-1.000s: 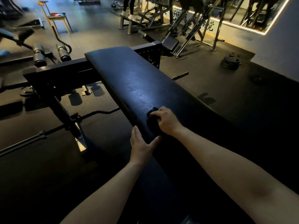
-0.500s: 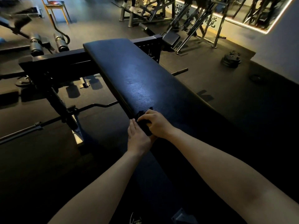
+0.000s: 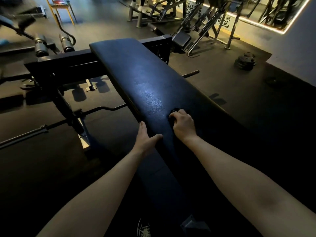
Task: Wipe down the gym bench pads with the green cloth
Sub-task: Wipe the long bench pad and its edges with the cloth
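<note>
A long black bench pad [image 3: 136,74] runs from the lower middle up toward the rack. My right hand [image 3: 183,124] presses a bunched cloth [image 3: 175,111] onto the pad's middle; the cloth looks dark in this dim light and is mostly hidden under my curled fingers. My left hand [image 3: 145,138] rests on the pad's left edge, fingers straight along the side and thumb lying on top. The two hands are a short way apart.
A black steel rack [image 3: 65,69] crosses behind the pad. A barbell [image 3: 51,127] lies low at the left. Weight plates [image 3: 245,61] sit on the floor at the right. Other machines [image 3: 196,17], a yellow chair [image 3: 59,7] and a person's legs stand far back.
My right hand has slid the cloth from the pad's left edge back toward the middle, away from my left hand. My left thumb has spread onto the pad top.
</note>
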`<control>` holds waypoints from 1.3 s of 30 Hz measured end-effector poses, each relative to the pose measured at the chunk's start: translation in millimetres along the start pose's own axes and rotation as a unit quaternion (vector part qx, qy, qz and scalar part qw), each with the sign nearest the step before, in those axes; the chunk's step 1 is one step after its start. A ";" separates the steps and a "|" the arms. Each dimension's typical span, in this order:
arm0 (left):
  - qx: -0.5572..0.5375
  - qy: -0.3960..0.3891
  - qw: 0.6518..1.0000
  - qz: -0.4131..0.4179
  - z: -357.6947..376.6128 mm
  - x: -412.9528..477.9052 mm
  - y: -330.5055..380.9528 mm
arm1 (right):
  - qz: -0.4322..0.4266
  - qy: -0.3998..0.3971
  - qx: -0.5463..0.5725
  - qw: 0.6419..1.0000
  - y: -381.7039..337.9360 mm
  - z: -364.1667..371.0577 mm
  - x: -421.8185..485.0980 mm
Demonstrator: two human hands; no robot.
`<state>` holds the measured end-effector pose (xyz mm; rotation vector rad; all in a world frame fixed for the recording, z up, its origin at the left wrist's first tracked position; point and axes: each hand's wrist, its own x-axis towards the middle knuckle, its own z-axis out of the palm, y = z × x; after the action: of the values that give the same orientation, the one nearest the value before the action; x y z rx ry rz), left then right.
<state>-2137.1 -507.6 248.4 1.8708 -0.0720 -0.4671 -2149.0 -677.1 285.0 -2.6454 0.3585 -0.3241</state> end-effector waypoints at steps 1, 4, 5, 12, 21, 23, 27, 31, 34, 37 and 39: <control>-0.060 -0.021 0.998 -0.005 -2.5 -1.6 -0.4 | -0.022 -0.009 0.001 1.000 -7.7 2.9 -1.2; -0.142 -0.001 0.990 -0.017 -3.8 -5.5 -5.8 | -0.067 -0.038 0.009 0.997 -31.4 12.9 -5.3; -0.167 0.009 0.986 -0.028 -4.9 -6.7 -5.2 | -0.086 -0.051 0.018 0.995 -40.5 17.5 -8.8; -0.359 0.133 0.923 -0.046 -4.8 -29.5 10.6 | -0.183 -0.128 0.006 0.975 -73.7 30.5 -25.2; -0.232 0.136 0.962 -0.043 -18.7 3.9 -7.2 | -0.192 -0.049 -0.002 0.980 -61.6 33.8 -21.9; -0.176 0.169 0.969 -0.039 -20.8 20.4 -11.0 | -0.142 0.033 -0.007 0.989 -44.7 33.2 -18.7; -0.182 0.264 0.947 -0.034 -36.9 41.7 8.4 | -0.100 0.040 -0.044 0.993 -37.0 39.9 -12.4; -0.237 0.229 0.943 -0.050 -16.3 87.0 -1.3 | -0.090 0.027 -0.036 0.995 -39.0 46.7 -9.1; -0.231 0.217 0.947 -0.045 -3.4 71.2 12.2 | -0.088 0.034 -0.020 0.995 -37.5 45.7 -8.3; -0.224 0.223 0.947 -0.058 8.4 62.6 12.6 | -0.091 0.040 -0.012 0.995 -38.8 42.5 -9.6; -0.214 0.237 0.945 -0.072 13.8 58.1 10.9 | -0.086 0.038 -0.010 0.995 -36.9 40.0 -11.5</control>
<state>-2086.6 -539.8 238.3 1.5151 0.4580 -0.1045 -2141.2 -625.7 265.2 -2.6945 0.1573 -0.4794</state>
